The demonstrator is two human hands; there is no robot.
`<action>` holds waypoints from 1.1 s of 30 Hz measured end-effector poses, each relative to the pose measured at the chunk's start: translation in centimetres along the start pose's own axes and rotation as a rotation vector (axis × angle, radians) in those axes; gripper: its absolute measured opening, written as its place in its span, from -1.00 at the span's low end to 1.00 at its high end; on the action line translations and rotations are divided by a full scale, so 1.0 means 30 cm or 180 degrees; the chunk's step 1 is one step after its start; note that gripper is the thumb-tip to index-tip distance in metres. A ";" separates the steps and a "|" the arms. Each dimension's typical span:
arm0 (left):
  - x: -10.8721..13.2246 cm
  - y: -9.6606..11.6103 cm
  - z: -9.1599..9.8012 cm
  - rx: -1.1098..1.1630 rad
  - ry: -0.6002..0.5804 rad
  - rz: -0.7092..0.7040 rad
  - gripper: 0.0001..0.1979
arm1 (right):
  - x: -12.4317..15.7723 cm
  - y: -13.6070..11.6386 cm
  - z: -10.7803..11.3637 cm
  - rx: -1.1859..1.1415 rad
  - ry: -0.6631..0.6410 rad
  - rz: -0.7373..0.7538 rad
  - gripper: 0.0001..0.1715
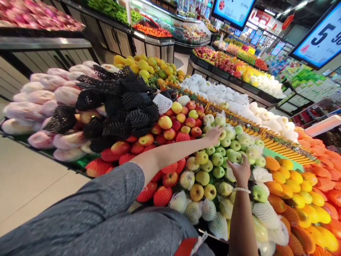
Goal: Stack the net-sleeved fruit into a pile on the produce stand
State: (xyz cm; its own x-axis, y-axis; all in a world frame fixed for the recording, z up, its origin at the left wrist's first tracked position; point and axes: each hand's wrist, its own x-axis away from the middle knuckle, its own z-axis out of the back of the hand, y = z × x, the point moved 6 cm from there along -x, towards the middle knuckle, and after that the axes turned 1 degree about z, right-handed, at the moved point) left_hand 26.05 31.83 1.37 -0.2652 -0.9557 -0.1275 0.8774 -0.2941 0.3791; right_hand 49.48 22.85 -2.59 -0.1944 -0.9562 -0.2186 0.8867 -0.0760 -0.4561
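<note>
My left hand [214, 135] reaches across the fruit stand and closes its fingers on a green apple [222, 134] near the top of the green apple pile [218, 160]. My right hand [241, 170] rests lower on the same pile, fingers curled over a green apple [235, 156] wrapped in white foam net. A white bead bracelet [241, 190] circles the right wrist. Red and yellow apples [183, 119] lie to the left of the green ones.
Black foam nets [119, 103] and pink wrapped fruit [48, 92] fill the left of the stand. Oranges in orange nets [306, 192] lie to the right, white wrapped fruit [239, 103] behind. Price screens [319, 39] hang above. An aisle floor [32, 177] runs on the left.
</note>
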 end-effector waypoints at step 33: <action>0.811 -0.002 -0.206 0.0257 -0.1880 -0.1569 -0.66 | 0.607 0.048 -0.105 0.1017 -0.2902 0.0572 -0.38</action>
State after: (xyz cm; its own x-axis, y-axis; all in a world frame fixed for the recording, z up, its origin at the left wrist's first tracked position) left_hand 22.02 8.65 -7.42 -0.8068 -0.5549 0.2027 0.5767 -0.6653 0.4741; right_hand 45.89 6.21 -9.95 0.2338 -0.8025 0.5489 0.9692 0.1476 -0.1971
